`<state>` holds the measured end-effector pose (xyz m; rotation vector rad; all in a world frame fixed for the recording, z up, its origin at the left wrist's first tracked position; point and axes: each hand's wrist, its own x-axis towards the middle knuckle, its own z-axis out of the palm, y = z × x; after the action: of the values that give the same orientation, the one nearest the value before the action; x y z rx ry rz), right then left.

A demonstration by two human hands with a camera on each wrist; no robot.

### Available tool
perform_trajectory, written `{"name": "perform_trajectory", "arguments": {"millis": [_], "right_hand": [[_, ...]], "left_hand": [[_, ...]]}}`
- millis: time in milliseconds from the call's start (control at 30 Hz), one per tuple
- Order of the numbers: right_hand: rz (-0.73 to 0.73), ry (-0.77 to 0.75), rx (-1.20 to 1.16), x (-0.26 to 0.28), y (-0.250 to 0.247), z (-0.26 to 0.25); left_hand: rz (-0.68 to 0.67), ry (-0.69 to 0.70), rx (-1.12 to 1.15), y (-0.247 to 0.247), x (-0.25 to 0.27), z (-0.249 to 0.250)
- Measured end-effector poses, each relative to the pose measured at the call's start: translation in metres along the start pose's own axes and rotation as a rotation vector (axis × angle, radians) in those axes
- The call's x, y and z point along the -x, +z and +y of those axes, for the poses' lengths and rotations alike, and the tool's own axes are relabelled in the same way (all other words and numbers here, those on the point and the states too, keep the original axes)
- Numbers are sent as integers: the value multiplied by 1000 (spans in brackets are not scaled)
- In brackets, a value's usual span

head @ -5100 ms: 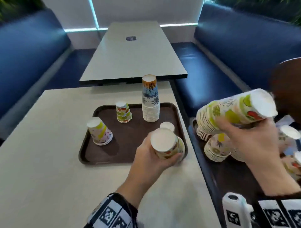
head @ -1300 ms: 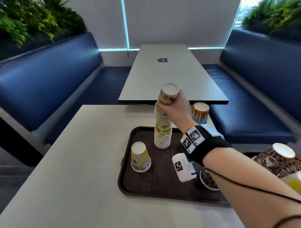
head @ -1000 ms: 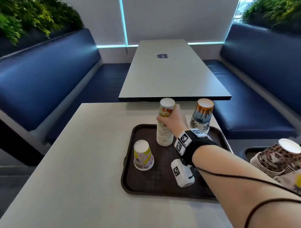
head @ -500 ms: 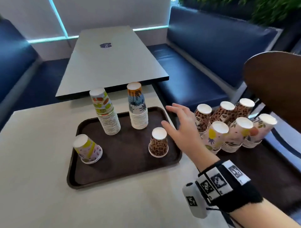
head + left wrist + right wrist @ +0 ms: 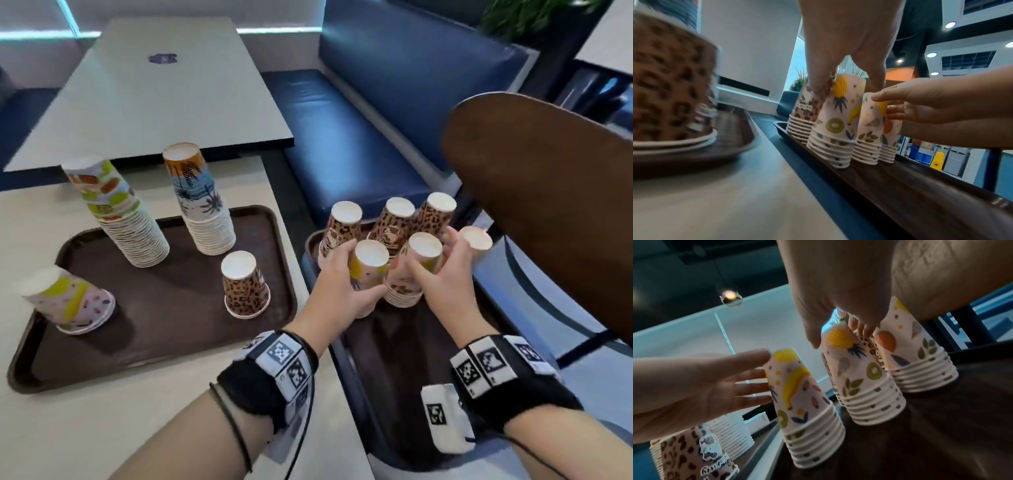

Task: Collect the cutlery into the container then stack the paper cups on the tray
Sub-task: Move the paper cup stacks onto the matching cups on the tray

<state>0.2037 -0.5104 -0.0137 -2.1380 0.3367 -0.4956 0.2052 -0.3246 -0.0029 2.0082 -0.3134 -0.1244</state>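
Two brown trays hold upside-down paper cup stacks. My left hand (image 5: 363, 270) (image 5: 846, 87) grips a fruit-print stack (image 5: 370, 257) (image 5: 836, 116) on the right tray (image 5: 394, 359). Beside it, my right hand (image 5: 428, 257) (image 5: 838, 337) holds a second fruit-print stack (image 5: 424, 248) (image 5: 859, 378). A third fruit-print stack (image 5: 476, 238) and leopard-print stacks (image 5: 342, 226) stand behind them. The table tray (image 5: 164, 325) carries a tall fruit stack (image 5: 120, 212), a palm-print stack (image 5: 202, 205), a leopard cup (image 5: 245, 287) and a pastel cup (image 5: 68, 301).
A brown chair back (image 5: 548, 205) rises close on the right of the right tray. A blue bench (image 5: 342, 137) runs behind it, and a second table (image 5: 154, 96) stands beyond the near table's far edge.
My right hand left the tall stack on the table tray and swung right to the other tray. The left hand has come in, and each hand now holds a fruit-print stack.
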Motion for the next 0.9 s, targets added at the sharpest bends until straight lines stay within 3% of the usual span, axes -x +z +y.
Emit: {"name": "perform_trajectory", "arguments": {"millis": [267, 600, 767, 900], "right_hand": [[-173, 132, -94, -5, 8, 32], [-174, 161, -8, -5, 11, 27], [-119, 155, 8, 19, -10, 5], [-115, 63, -62, 35, -15, -65]], "left_hand": [[128, -27, 89, 38, -25, -24], [81, -122, 135, 38, -12, -23], [156, -140, 391, 0, 39, 2], [264, -208, 495, -71, 88, -1]]}}
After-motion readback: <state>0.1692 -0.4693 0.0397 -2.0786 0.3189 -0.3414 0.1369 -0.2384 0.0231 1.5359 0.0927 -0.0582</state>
